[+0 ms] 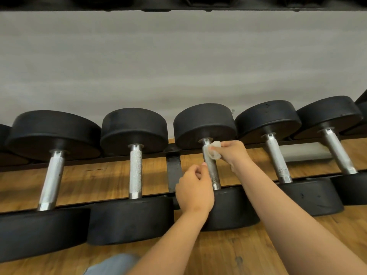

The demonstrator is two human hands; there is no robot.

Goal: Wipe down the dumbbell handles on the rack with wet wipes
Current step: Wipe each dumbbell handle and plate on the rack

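while right hand (231, 153) pinches wipe (216, 155) (crumpled), left hand (193, 188) touches handle (211, 172)

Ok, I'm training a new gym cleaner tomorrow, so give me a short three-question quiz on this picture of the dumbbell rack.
1. Multiple choice: counting the visible handles from the left, which one does the wipe touch? A) second B) third C) fifth
2. True or false: the left hand holds the wipe.
3. Fill in: the right hand presses the wipe against the handle at its ___ end (near or far from the person).
Key: 1 B; 2 false; 3 far.
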